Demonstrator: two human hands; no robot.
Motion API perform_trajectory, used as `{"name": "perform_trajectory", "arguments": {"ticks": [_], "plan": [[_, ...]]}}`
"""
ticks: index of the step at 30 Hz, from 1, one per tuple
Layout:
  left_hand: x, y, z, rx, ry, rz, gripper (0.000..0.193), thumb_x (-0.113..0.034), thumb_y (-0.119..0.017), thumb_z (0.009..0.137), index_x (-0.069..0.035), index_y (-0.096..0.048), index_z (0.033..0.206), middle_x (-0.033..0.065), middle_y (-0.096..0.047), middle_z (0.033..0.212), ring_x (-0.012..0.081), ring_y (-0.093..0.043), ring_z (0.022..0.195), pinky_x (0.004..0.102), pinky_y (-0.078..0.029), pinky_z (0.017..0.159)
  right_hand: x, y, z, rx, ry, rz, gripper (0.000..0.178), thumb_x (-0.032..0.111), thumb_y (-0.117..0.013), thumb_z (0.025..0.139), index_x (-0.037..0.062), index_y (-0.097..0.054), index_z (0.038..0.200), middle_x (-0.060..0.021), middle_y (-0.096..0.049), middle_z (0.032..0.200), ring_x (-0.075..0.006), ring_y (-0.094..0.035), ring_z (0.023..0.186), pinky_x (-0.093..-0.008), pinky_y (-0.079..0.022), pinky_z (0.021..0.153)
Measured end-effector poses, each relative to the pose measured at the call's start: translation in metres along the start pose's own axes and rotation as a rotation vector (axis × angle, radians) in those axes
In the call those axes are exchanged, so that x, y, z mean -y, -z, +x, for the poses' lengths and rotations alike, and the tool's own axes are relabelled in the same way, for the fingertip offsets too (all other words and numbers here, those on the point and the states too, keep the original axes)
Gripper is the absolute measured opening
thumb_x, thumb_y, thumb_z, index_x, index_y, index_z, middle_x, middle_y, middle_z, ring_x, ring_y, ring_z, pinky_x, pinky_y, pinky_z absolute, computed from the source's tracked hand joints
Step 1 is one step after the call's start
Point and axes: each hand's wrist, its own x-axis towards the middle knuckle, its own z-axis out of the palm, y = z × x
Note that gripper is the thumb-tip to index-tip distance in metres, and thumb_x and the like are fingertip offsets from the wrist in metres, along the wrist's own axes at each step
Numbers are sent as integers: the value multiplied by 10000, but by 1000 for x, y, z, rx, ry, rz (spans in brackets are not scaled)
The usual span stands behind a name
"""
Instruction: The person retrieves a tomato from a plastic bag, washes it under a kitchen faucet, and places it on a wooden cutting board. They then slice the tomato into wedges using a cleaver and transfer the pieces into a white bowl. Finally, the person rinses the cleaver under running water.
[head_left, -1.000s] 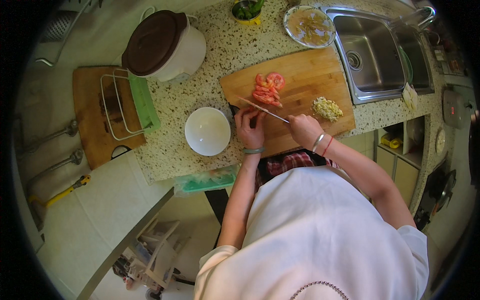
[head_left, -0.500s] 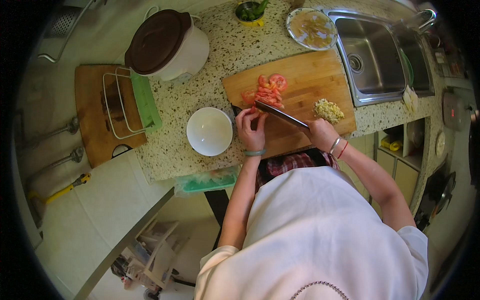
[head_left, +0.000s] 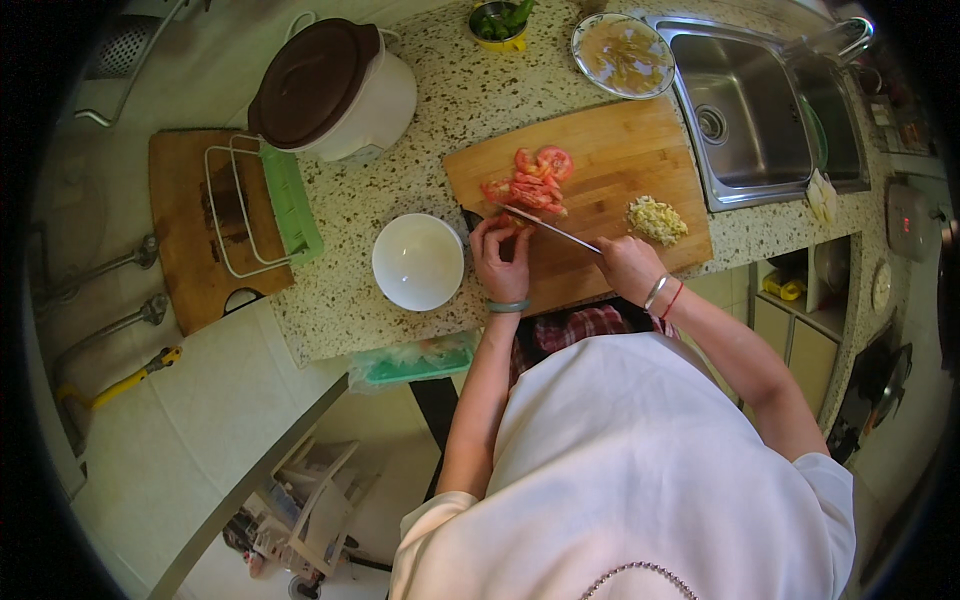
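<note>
On the wooden cutting board (head_left: 620, 145) lies a heap of sliced tomato (head_left: 536, 188). My left hand (head_left: 500, 254), closed, pinches a piece of tomato (head_left: 512, 222) at the board's left front edge. The knife (head_left: 556, 229) is gripped in my right hand (head_left: 631, 268); its thin blade points left and away, its tip lying between the heap and the held piece. Chopped garlic-like bits (head_left: 657, 221) form a small pile at the board's right. A white bowl (head_left: 418, 263) stands just left of my left hand.
A cooker with a brown lid (head_left: 335, 95) stands at the back left. Behind the board are a plate of food in liquid (head_left: 622, 56) and a small bowl of green peppers (head_left: 500, 24). The steel sink (head_left: 745, 110) is at the right; a green-and-white rack (head_left: 287, 200) sits far left.
The knife has turned, its broad face now showing less and its edge seen as a thin line. My right hand has shifted slightly left; my left hand stays nearly in place.
</note>
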Motion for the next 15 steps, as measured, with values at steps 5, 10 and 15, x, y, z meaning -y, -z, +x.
{"name": "perform_trajectory", "arguments": {"ticks": [5, 10, 15], "plan": [[0, 1, -5, 31, 55, -58, 246, -63, -760, 769, -53, -598, 953, 132, -542, 1094, 259, -580, 888, 343, -501, 774, 1, 4, 9, 9, 13, -72, 196, 89, -550, 819, 59, -614, 1002, -216, -649, 731, -389, -655, 716, -472, -529, 634], [-1, 1, -5, 67, 68, -49, 254, -45, -736, 779, -57, -610, 999, 134, -506, 1144, 240, -576, 883, 345, -499, 783, 2, 5, 3, -5, 5, -38, 175, 95, -535, 830, 53, -610, 983, -216, -652, 735, -394, -655, 715, -470, -531, 636], [1, 0, -6, 28, -35, 59, 231, -40, -729, 774, -54, -612, 973, 142, -524, 1122, 274, -582, 940, 365, -496, 812, -2, 3, 3, 48, 17, -71, 164, 91, -534, 830, 28, -608, 961, -219, -656, 759, -394, -655, 730, -473, -531, 647]]}}
